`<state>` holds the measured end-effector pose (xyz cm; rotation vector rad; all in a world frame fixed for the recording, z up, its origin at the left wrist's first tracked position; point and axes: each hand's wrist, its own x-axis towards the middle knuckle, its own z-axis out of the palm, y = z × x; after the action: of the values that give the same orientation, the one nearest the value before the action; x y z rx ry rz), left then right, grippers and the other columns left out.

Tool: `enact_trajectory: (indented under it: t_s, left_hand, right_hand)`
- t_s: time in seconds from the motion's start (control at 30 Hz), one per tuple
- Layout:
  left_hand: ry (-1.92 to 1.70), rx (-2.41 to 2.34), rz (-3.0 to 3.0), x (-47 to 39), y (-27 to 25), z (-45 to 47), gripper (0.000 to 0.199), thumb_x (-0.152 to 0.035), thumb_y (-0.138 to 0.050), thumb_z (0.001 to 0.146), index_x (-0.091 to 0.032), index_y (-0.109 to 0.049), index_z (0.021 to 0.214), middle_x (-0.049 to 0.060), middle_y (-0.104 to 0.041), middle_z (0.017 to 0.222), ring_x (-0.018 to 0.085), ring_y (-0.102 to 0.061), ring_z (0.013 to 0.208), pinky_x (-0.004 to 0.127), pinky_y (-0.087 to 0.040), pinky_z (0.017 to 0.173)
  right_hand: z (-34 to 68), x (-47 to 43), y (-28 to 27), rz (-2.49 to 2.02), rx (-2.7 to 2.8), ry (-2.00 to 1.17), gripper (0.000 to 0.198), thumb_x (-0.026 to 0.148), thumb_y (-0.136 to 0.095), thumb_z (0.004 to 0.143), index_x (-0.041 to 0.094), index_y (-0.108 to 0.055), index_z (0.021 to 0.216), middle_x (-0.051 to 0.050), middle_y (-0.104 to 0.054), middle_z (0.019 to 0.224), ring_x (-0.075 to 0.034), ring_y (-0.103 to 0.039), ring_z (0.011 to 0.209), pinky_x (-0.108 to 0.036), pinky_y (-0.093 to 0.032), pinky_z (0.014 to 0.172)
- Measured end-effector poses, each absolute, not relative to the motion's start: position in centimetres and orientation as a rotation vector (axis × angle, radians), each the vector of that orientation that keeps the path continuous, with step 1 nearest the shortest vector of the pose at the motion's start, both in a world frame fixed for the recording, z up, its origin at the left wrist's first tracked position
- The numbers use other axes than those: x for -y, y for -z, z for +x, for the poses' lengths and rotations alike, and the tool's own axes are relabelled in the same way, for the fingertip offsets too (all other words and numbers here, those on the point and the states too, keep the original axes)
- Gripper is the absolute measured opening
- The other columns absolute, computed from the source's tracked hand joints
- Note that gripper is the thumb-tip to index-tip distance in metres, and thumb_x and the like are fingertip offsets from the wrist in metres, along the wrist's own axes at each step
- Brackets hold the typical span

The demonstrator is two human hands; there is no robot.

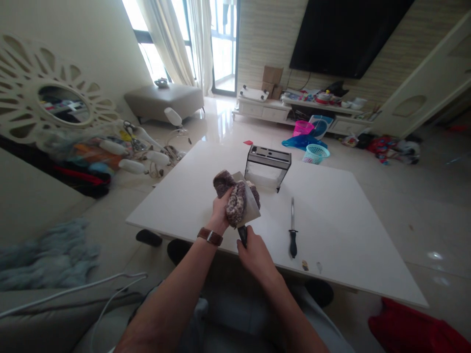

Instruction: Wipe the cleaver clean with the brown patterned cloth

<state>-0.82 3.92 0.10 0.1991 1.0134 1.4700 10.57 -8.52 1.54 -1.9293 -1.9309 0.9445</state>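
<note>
The left hand [220, 210] grips a fluffy cloth [237, 202] with bent fingers, wrapping it over both faces of a cleaver [252, 206] above the table's [338, 211] near edge. Wiping looks under way; how much of the blade is done or left cannot be told. The right hand [254, 247] is closed round the cleaver's black handle. A slotted stand [268, 159] is near the far edge; farther right, a sharpening steel [293, 240] lies unheld, pointing away from the near edge.
</note>
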Motion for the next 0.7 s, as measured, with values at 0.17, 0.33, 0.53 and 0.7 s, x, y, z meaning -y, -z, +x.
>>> enact_trajectory:
  t_s: [0.17, 0.33, 0.53, 0.7]
  left_hand:
    - [-1.394, -1.071, 0.222, -2.7, -0.3, 1.9, 0.032, -0.027, -0.086, 0.07, -0.007, -0.074, 0.093, 0.009, -0.076, 0.079, 0.017, -0.07, 0.066, 0.03, -0.058, 0.071]
    - [-1.384, -1.054, 0.195, -2.5, -0.2, 2.8, 0.028, -0.025, -0.083, 0.072, -0.008, -0.074, 0.093, 0.008, -0.075, 0.077, 0.016, -0.069, 0.064, 0.03, -0.058, 0.071]
    - [-1.394, -1.053, 0.221, -2.2, -0.2, 2.6, 0.027, -0.025, -0.083, 0.07, -0.009, -0.073, 0.089, 0.009, -0.075, 0.079, 0.017, -0.069, 0.064, 0.031, -0.058, 0.068]
    - [-1.373, -1.075, 0.22, -1.9, -0.5, 2.2, 0.027, -0.025, -0.083, 0.07, -0.008, -0.073, 0.088, 0.01, -0.075, 0.078, 0.017, -0.069, 0.064, 0.031, -0.057, 0.066]
  right_hand:
    - [10.9, 7.8, -1.7, -1.978, 1.857, -0.927, 0.022, 0.024, -0.048, 0.094, 0.017, -0.051, 0.115, -0.016, -0.072, 0.101, -0.028, -0.068, 0.093, -0.032, -0.036, 0.07]
    - [11.0, 7.6, -1.5, -2.038, 1.84, -0.923, 0.023, 0.022, -0.048, 0.094, 0.016, -0.051, 0.116, -0.016, -0.073, 0.102, -0.029, -0.069, 0.094, -0.032, -0.038, 0.071]
    - [11.1, 8.0, -1.2, -2.003, 1.827, -0.946, 0.023, 0.022, -0.048, 0.094, 0.018, -0.051, 0.116, -0.015, -0.073, 0.102, -0.027, -0.069, 0.094, -0.031, -0.039, 0.072]
    - [10.9, 8.2, -1.2, -1.967, 1.818, -0.972, 0.021, 0.023, -0.048, 0.094, 0.018, -0.051, 0.115, -0.014, -0.072, 0.1, -0.027, -0.069, 0.093, -0.031, -0.04, 0.072]
